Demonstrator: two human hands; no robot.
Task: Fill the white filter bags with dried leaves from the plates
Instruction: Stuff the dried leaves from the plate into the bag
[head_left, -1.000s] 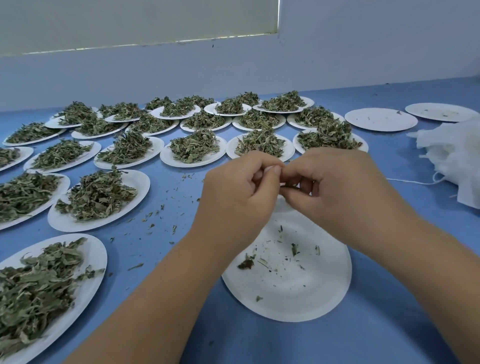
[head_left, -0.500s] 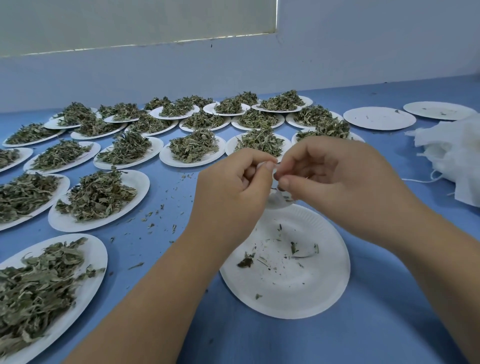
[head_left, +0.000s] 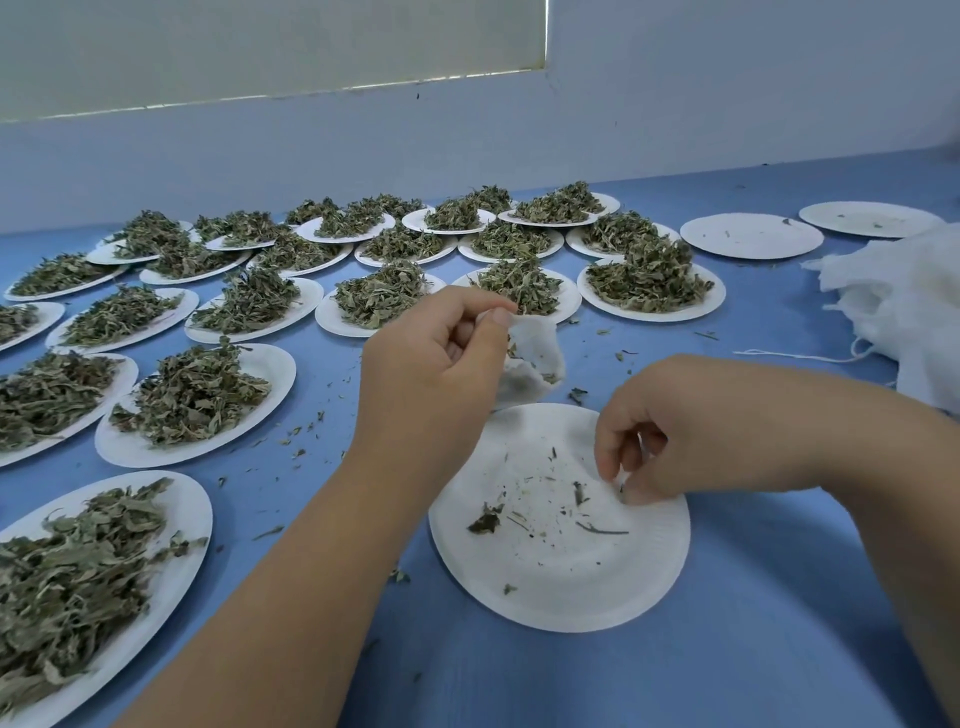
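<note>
Pinched a white filter bag (head_left: 537, 353) by its top in the left hand (head_left: 431, 364), just behind the near plate (head_left: 571, 608). Curled the right hand (head_left: 675, 441) down at that plate's right side, among the last crumbs (head_left: 485, 522); could not tell whether holding a bit or not. Seemed nearly done with this plate. Left many heaped plates (head_left: 270, 364) behind and left of it, so lots more to fill.

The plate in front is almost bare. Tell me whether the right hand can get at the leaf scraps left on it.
Probably yes. The right hand hangs over the plate, fingertips down, and nothing lies between it and the scraps.
</note>
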